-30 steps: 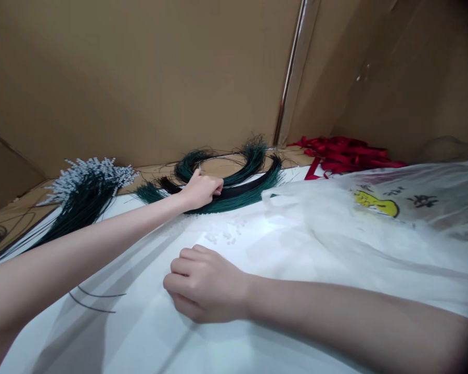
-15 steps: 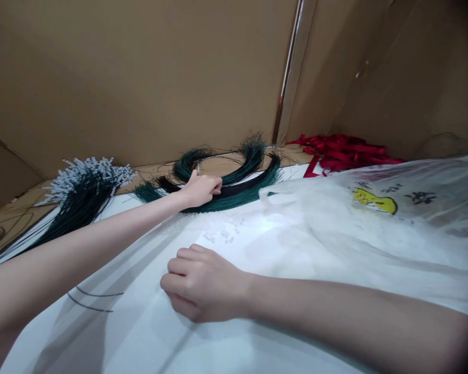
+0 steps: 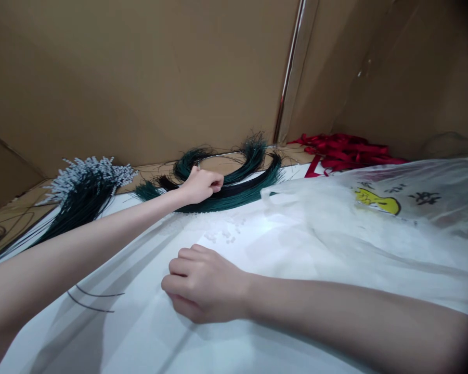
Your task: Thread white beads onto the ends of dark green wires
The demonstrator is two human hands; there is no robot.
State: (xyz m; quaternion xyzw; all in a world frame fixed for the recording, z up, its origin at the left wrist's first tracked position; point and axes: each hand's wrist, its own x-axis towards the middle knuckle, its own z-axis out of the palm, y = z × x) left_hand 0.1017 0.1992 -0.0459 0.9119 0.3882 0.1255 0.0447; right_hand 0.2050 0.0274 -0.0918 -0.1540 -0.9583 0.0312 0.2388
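My left hand [image 3: 200, 185] reaches far across the white sheet [image 3: 140, 332] and pinches at a curved bundle of dark green wires [image 3: 242, 189] lying near the cardboard wall. Its fingers are closed on the strands. My right hand [image 3: 205, 283] rests on the white sheet in a loose fist, knuckles up; what its curled fingers hold, if anything, is hidden. A small heap of tiny white beads [image 3: 222, 234] lies on the sheet between the two hands.
A sheaf of green wires tipped with white beads [image 3: 88, 179] lies at the left. Red ribbons [image 3: 345, 150] are piled at the back right. A translucent plastic bag with a yellow print [image 3: 378, 202] covers the right side. Brown cardboard walls [image 3: 140, 78] enclose the back. Two loose wires [image 3: 95, 301] lie near me.
My left hand has shifted slightly on the green wire bundle, its fingers curling tighter. My right hand stays where it was.
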